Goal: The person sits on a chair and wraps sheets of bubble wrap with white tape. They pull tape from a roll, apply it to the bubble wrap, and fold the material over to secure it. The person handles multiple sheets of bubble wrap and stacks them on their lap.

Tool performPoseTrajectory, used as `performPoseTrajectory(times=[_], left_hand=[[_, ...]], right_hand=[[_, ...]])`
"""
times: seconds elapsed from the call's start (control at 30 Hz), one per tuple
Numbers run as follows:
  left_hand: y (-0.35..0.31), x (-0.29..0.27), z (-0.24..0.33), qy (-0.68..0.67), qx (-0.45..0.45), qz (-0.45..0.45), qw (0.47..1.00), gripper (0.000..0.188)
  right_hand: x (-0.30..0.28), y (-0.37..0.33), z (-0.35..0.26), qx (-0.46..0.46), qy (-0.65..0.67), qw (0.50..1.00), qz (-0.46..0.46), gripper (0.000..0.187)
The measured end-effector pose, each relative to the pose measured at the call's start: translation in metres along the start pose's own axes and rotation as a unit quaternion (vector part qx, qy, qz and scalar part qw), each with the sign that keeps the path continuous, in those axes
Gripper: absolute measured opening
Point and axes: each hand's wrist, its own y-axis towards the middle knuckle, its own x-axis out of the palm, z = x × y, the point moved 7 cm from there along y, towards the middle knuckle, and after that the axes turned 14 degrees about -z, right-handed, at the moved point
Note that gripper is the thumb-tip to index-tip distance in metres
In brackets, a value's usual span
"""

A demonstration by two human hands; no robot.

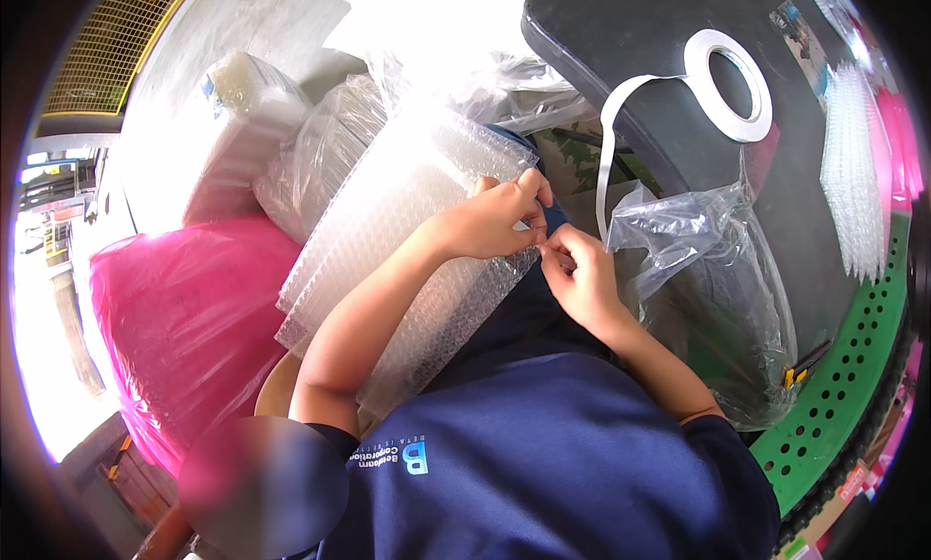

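Note:
Sheets of clear bubble wrap (388, 206) lie slantwise across my lap. My left hand (504, 214) rests over their right edge, its fingers curled and closed. Just below and to the right, my right hand (582, 281) is closed in a pinch, thumb against forefinger. The fingertips of both hands almost meet at the edge of the wrap; whatever they grip there is too small to make out. A roll of white tape (760, 114) lies on the black table, and its loose strip (605, 153) hangs off the edge close to my right hand.
A clear plastic bag (718, 298) hangs at the black table (621, 36). Stacked bubble pouches (853, 172) stand at the far right, above a green perforated surface (839, 395). On the left are a big pink plastic bundle (194, 318) and a white wrapped pack (247, 124).

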Motion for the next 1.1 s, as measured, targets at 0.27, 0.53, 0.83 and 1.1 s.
performPoseTrajectory(times=[0.27,0.53,0.83,1.1], left_hand=[[-0.004,-0.009,-0.001,0.013,0.004,0.076,0.997,0.04],[-0.138,-0.045,0.01,0.172,-0.473,0.178,0.846,0.097],[-0.196,-0.049,0.008,-0.049,-0.274,0.236,0.931,0.037],[-0.193,-0.161,0.077,-0.231,-0.113,0.38,0.888,0.031]], right_hand=[[-0.002,-0.018,-0.035,-0.198,-0.212,0.955,0.063,0.017],[-0.01,-0.023,-0.022,-0.173,-0.165,0.967,0.083,0.015],[-0.01,-0.01,-0.029,-0.19,-0.065,0.977,0.074,0.011],[0.003,-0.011,-0.01,-0.17,-0.011,0.985,0.028,0.005]])
